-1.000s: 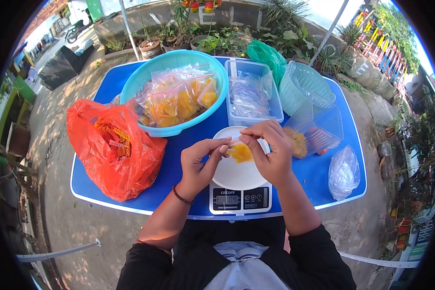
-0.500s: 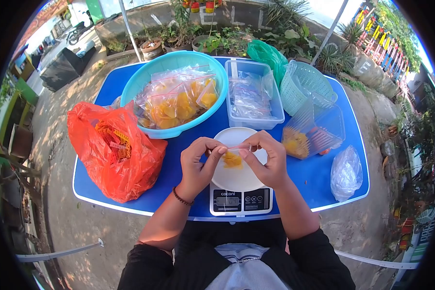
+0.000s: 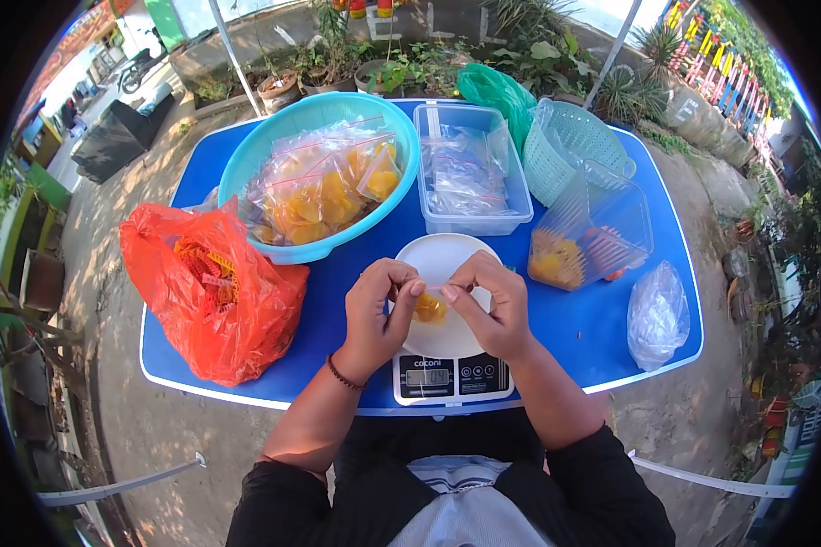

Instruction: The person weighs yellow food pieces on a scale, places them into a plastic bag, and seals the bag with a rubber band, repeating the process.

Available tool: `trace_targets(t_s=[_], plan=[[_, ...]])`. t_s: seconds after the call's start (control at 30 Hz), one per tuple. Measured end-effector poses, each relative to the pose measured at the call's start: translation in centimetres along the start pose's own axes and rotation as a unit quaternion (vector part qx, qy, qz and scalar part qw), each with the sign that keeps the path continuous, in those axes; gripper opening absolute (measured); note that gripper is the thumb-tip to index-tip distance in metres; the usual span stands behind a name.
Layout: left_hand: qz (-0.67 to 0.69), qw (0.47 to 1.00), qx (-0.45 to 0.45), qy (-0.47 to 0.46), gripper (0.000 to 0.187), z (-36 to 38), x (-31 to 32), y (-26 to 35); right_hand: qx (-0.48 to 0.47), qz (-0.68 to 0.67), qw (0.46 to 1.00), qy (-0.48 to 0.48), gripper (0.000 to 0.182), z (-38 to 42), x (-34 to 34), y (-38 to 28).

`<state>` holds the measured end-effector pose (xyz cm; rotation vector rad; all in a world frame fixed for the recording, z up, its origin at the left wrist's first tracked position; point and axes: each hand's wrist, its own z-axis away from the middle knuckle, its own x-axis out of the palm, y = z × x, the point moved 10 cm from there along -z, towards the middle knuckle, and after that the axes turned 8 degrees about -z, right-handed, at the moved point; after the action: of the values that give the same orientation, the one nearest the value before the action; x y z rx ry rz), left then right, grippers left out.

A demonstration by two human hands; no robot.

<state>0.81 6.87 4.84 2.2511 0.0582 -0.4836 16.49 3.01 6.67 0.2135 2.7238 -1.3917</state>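
Between my two hands hangs a small clear zip bag (image 3: 430, 309) with yellow-orange pieces in it. My left hand (image 3: 383, 305) pinches its top edge at the left, thumb against fingers. At the right end of the same edge, my right hand (image 3: 489, 305) is closed in a pinch, its thumb on the seal strip. Below the bag is a white round plate (image 3: 442, 257) on a digital kitchen scale (image 3: 453, 378), whose display is lit. The hands hide parts of the plate.
A turquoise basin (image 3: 405, 169) holds several filled bags. Beside it stands a clear container (image 3: 477, 225) of flat plastic bags. An orange-red bag (image 3: 246, 342) lies left; a green basket (image 3: 556, 150), a transparent ribbed container (image 3: 611, 214) and a bundled clear bag (image 3: 659, 317) are right.
My hands have come closer together along the bag's top edge, the right one shifting left. The camera view has shifted slightly.
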Motion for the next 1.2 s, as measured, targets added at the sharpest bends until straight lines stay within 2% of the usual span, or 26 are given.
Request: trace_targets(t_s=[0.13, 0.2, 0.27, 0.3, 0.37, 0.5, 0.6, 0.7, 0.77, 0.9, 0.97, 1.07, 1.1, 1.2], plan=[[0.042, 0.998, 0.023, -0.036, 0.012, -0.6, 0.1, 0.6, 0.052, -0.084, 0.994, 0.044, 0.009, 0.6, -1.1, 1.6], [0.057, 0.998, 0.004, -0.036, 0.020, -0.5, 0.3, 0.2, 0.110, -0.157, 0.979, 0.068, 0.011, 1.2, -1.7, 3.3], [0.072, 0.997, -0.040, -0.005, 0.033, -0.1, 0.6, -1.1, 0.114, -0.133, 0.982, 0.067, 0.011, 1.2, -1.8, 4.1], [0.093, 0.994, -0.060, -0.007, 0.036, 0.0, 0.6, -1.4, 0.115, -0.122, 0.984, 0.066, 0.016, 1.0, -1.8, 4.0], [0.134, 0.986, -0.098, -0.013, 0.043, 0.0, 0.8, -1.9, 0.091, -0.122, 0.986, 0.070, 0.039, 0.6, -0.9, 2.9], [0.137, 0.984, -0.115, 0.027, 0.046, 0.3, 0.3, -2.7, 0.093, -0.141, 0.985, 0.032, 0.077, 0.9, 0.8, 3.4], [0.134, 0.984, -0.114, 0.037, 0.045, 0.3, 0.2, -2.8, 0.075, -0.078, 0.993, 0.047, 0.078, 1.0, 0.4, 3.4], [0.101, 0.991, -0.083, 0.012, 0.044, 0.1, 0.4, -2.1, 0.036, -0.079, 0.992, 0.094, 0.058, 1.3, -0.4, 3.3], [0.044, 0.998, -0.049, -0.021, 0.042, 0.2, 0.9, -1.9, 0.021, -0.013, 0.998, 0.049, 0.043, 0.6, -0.4, 2.6], [0.016, 0.999, -0.011, 0.031, 0.040, -0.4, -0.1, -1.4, 0.000, 0.056, 0.998, 0.018, 0.021, -0.9, 0.3, 0.4], [0.023, 0.997, -0.015, 0.066, 0.041, -0.8, -1.1, -1.8, -0.015, 0.078, 0.997, -0.004, 0.027, -1.9, 1.1, -0.8], [-0.062, 0.995, 0.001, 0.082, 0.043, -1.9, -3.3, -0.1, -0.024, 0.076, 0.996, -0.024, 0.034, -3.8, 2.2, -1.2], [-0.082, 0.995, -0.029, 0.052, 0.049, -2.3, -3.7, 0.1, -0.026, 0.069, 0.997, -0.028, 0.036, -4.7, 2.7, -1.1], [-0.166, 0.984, -0.054, 0.037, 0.056, -3.4, -5.7, 1.5, -0.040, 0.061, 0.996, -0.057, 0.041, -7.4, 4.8, -0.8]])
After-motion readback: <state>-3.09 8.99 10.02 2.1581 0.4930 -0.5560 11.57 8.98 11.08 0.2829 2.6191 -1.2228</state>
